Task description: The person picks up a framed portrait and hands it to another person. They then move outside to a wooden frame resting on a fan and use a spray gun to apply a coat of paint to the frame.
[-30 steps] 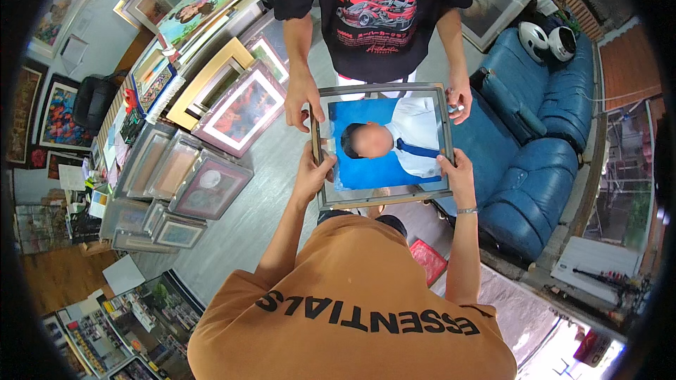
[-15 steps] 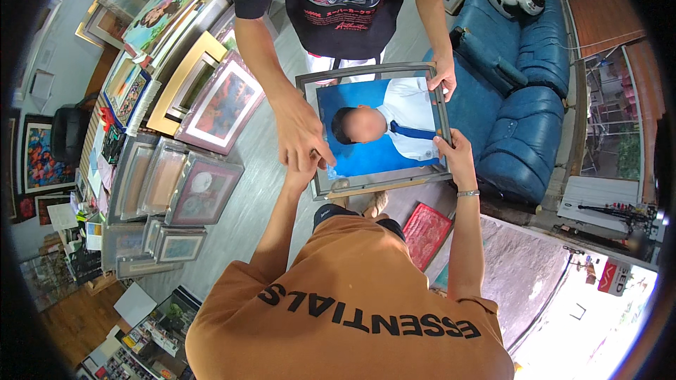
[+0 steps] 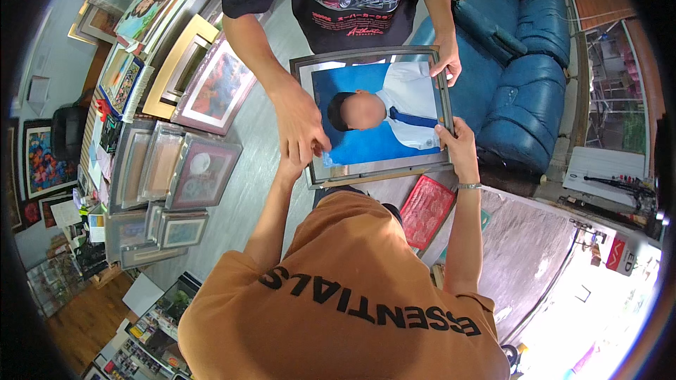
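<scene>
Brown short-sleeved T-shirt point(image 3: 338, 260) worn, black block lettering point(image 3: 363, 304) printed across it, slim silvery band point(image 3: 470, 186) fastened around the wrist just below the right hand point(image 3: 461, 146)

The left hand point(image 3: 292, 167) is partly hidden by the co-worker's hand point(image 3: 299, 123); some fingers of the right hand point(image 3: 462, 146) are hidden under the picture frame point(image 3: 366, 55). The face in the portrait photograph point(image 3: 408, 91) is blurred. The upper edge crops the T-shirt point(image 3: 345, 17).
</scene>
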Demonstrator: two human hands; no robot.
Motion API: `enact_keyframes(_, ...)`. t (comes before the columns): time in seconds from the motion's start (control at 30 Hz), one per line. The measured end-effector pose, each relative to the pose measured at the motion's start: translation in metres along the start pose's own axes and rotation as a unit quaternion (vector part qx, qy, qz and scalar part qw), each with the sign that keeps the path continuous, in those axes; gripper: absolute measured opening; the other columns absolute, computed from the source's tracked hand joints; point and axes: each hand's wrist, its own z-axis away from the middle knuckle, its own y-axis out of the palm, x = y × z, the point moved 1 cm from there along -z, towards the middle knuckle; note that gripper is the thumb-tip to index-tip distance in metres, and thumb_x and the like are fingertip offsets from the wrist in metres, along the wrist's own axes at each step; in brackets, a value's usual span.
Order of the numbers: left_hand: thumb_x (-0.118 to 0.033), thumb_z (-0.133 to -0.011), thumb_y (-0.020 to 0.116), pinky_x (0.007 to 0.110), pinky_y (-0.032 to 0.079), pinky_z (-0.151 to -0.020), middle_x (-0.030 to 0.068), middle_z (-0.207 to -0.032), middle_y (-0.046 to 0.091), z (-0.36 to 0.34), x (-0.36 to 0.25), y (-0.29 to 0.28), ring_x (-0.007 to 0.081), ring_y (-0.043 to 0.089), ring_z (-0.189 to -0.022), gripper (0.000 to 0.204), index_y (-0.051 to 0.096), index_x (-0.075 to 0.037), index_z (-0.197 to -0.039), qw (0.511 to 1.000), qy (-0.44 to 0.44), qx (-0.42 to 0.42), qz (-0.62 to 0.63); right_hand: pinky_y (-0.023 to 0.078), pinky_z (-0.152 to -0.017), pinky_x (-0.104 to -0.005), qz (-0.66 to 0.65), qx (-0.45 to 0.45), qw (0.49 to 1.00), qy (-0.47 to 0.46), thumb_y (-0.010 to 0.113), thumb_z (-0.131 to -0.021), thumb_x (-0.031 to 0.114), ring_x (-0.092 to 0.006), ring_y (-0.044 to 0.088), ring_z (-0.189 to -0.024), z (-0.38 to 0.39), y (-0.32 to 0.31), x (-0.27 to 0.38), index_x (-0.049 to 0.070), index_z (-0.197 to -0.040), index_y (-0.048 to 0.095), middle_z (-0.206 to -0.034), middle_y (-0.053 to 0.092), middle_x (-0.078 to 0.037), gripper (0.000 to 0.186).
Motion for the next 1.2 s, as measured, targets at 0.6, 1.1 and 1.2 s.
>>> enact_keyframes(0.6,-0.009,-0.086,0.065,0.025,0.045,-0.042,-0.0004,-0.071,0.051,0.087,-0.075,0.090,0.0106,0.054,-0.051,0.034,0.043,-0.004,-0.111,0.991,-0.065,-0.078,0.092,0.041,-0.052,-0.0218,-0.058,-0.005,0.998,-0.028,0.068,-0.083,0.012,-0.0057,0.051,-0.058,0.112,-0.070,-0.051,-0.004,-0.097,0.060,-0.069,0.055,0.000,0.022)
enact_keyframes(1.1,-0.009,-0.087,0.063,0.025,0.045,-0.042,-0.0002,-0.075,0.051,0.186,-0.070,0.120,0.0099,0.053,-0.053,0.030,0.043,-0.006,-0.109,0.993,-0.062,-0.050,0.084,0.040,-0.053,-0.0223,-0.052,-0.023,0.998,-0.008,0.069,-0.083,0.013,-0.0061,0.049,-0.058,0.219,-0.094,-0.080,-0.003,-0.100,0.060,-0.071,0.054,0.000,0.025)
enact_keyframes(1.2,-0.012,-0.086,0.065,0.024,0.045,-0.044,-0.0001,-0.080,0.054,0.196,-0.062,0.127,0.0092,0.054,-0.060,0.034,0.046,-0.007,-0.114,0.993,-0.068,-0.041,0.082,0.040,-0.053,-0.0229,-0.038,-0.037,0.999,0.004,0.069,-0.083,0.012,-0.0063,0.049,-0.059,0.235,-0.099,-0.089,-0.002,-0.099,0.059,-0.072,0.055,0.000,0.024)
